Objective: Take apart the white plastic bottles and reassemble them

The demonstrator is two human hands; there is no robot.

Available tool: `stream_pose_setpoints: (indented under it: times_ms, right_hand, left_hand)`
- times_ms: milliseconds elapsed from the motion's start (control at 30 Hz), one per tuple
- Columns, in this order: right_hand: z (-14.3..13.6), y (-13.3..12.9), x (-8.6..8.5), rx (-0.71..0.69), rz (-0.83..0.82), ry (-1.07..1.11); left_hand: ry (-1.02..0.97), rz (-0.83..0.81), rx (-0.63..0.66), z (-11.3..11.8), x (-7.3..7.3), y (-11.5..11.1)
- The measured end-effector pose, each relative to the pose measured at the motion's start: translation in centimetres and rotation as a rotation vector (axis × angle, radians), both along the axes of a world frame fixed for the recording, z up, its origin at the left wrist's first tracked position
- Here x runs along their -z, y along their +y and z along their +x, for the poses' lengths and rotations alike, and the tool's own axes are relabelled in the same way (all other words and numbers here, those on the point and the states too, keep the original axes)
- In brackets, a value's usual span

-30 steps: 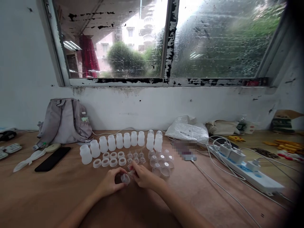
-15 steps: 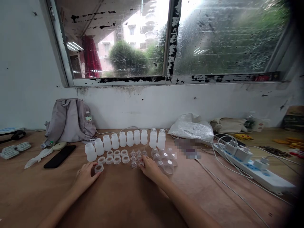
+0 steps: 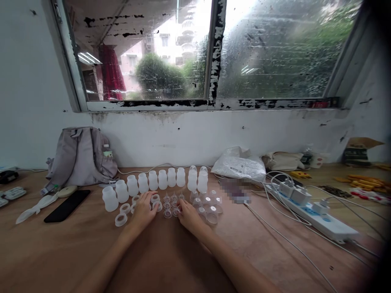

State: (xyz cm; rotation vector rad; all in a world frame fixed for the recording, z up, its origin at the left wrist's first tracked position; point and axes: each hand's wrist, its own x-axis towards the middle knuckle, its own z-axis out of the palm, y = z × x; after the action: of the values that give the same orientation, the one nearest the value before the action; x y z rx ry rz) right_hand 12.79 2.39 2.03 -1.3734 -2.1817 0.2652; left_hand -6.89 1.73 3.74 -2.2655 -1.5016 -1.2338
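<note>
Collar rings [image 3: 121, 220] are laid out left of the clear teats [image 3: 167, 213]; behind, two capped bottles [image 3: 203, 183] seem finished, eight open bottles [image 3: 132, 186] left unfitted. The left hand [image 3: 142, 211] is held palm-down over the rings, thumb and forefinger apart; whether a teat is gripped by the right hand [image 3: 190, 216] cannot be told.

Translucent white rings [image 3: 121, 224] lie flat, left of clear teats [image 3: 167, 214] standing tip-up in rows.

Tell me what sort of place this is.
Likely an informal workroom: frosted baby bottles and loose collar rings sit grouped on a worktable, with a charger-laden power strip to the right.
</note>
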Motion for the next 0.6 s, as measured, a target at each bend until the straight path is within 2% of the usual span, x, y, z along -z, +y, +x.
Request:
stream_pose_setpoints:
  times_ms: [67, 167, 300, 500, 600]
  right_hand:
    - [-0.1, -0.3, -0.4, -0.001, 0.067, 0.063]
    - [0.1, -0.6, -1.6, 0.022, 0.199, 0.167]
    - [1.4, 1.1, -3.9, 0.194, 0.292, 0.174]
    - [3.2, 7.2, -7.9, 0.496, 0.063, -0.088]
    - [3.1, 9.1, -9.1, 0.528, 0.015, -0.114]
  left_hand:
    - [-0.037, 0.035, 0.030, 1.5, 0.0, 0.9]
    - [-0.039, 0.049, 0.080, 2.4, 0.6, 1.1]
    - [-0.028, 0.024, 0.150, 2.1, 1.2, 0.2]
    - [-0.051, -0.001, 0.182, 2.1, 1.2, -0.2]
    - [-0.023, 0.009, 0.211, 2.4, 1.1, -0.4]
